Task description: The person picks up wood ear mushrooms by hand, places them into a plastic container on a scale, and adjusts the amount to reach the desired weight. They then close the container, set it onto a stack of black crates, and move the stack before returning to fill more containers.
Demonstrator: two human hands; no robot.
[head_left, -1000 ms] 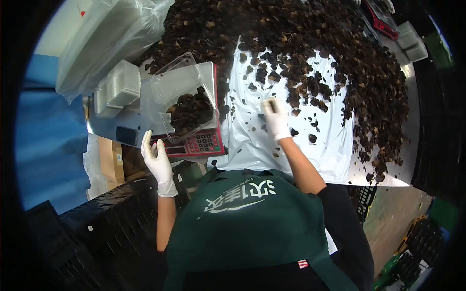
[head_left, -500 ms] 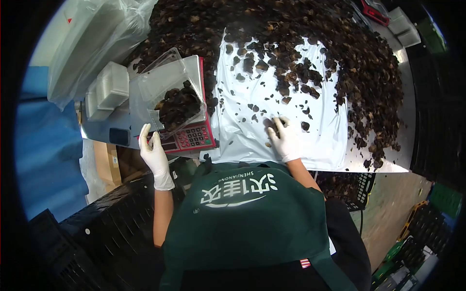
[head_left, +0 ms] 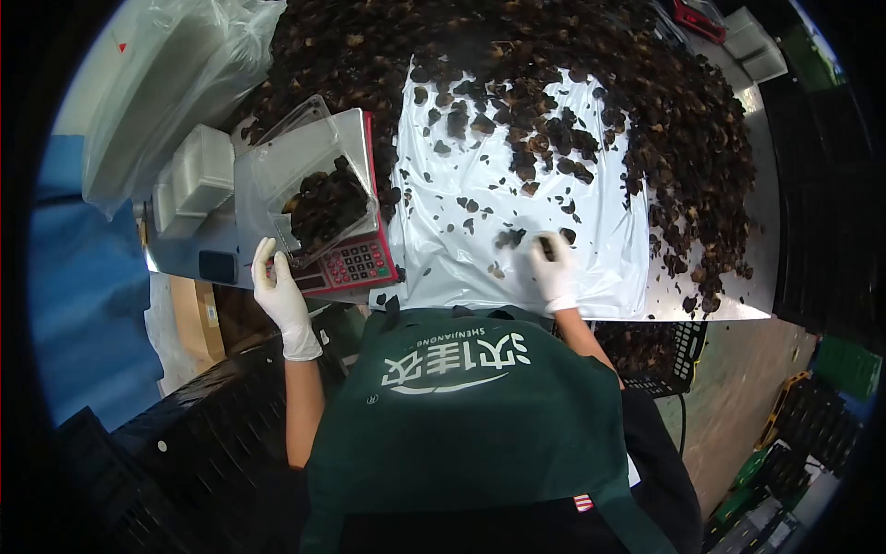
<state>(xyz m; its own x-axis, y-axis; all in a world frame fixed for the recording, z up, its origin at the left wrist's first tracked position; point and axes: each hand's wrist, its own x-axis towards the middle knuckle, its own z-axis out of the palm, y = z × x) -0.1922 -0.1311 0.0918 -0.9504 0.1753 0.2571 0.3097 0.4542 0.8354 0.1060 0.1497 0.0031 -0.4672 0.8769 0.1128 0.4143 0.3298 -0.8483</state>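
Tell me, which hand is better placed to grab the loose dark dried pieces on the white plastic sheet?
Right. The white-gloved right hand is on the white plastic sheet among the dark dried pieces; the left hand sits by the red weighing scale, off the sheet.

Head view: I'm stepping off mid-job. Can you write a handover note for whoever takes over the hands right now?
Left hand: open, fingers pointing up against the front of the red scale, beside the clear box.
Right hand: on the white sheet, fingers pinching what looks like one dark piece.
Done: the clear box sits on the scale, partly filled with dark dried pieces.
Left: a big heap covers the far side of the table, with loose pieces scattered over the sheet. Empty boxes are stacked left of the scale.
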